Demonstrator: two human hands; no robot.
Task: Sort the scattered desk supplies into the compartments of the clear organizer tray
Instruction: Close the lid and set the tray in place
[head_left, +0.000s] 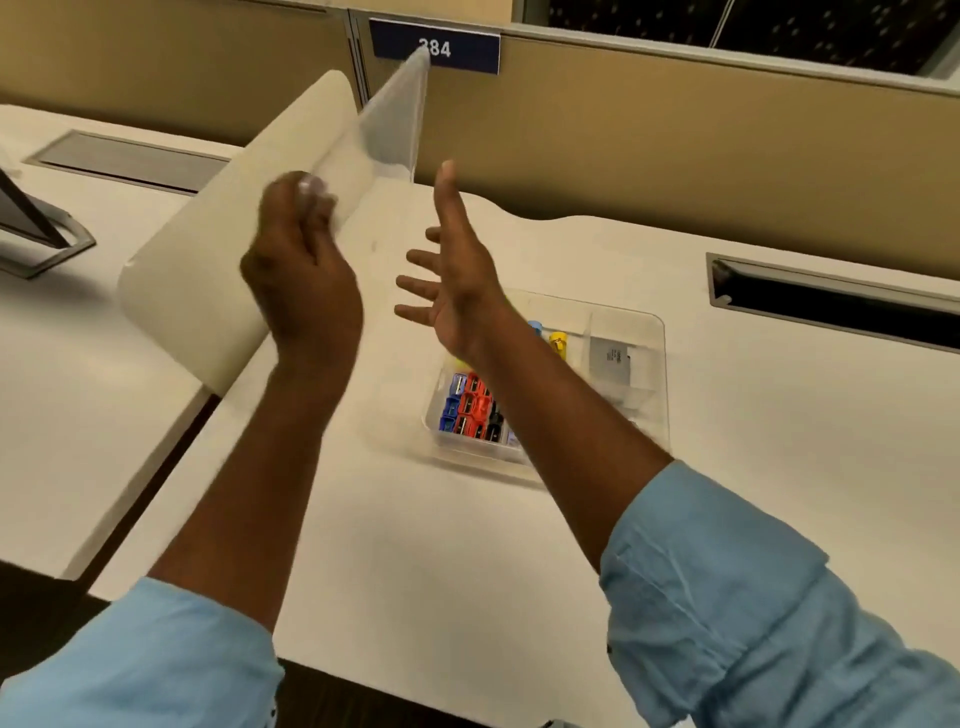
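**A:** Where did things stand?

**B:** The left hand (298, 270) was up over the desk (415, 545), fingers curled and pinching a clear bag (395, 119) by its lower end. The bag was blurred, so I could not tell if anything was inside it. The right hand (452, 280) hung spread and held nothing, just left of the tray's far end.

**A:** And the tray?

**B:** The tray (657, 332) lay flat on the desk, right of centre and partly under the right forearm. Sharpeners (470, 408) in blue, red and black filled its near-left compartment. A yellow piece (558, 343) sat further back, and a grey packet (610, 361) lay in the right compartment.

**A:** How would you have handled the bag?

**B:** My guess is it was being emptied or put aside. I'd have brought it low over the tray with the spread hand cupped beneath, so nothing bounced out.

**A:** Any edges to mind?

**B:** The gap (171, 441) between desks ran near-left, and small pieces could have dropped into it. The cable slot (831, 301) lay far right. The partition (623, 130) closed off the far side. The bare desk near the tray gave the most room.
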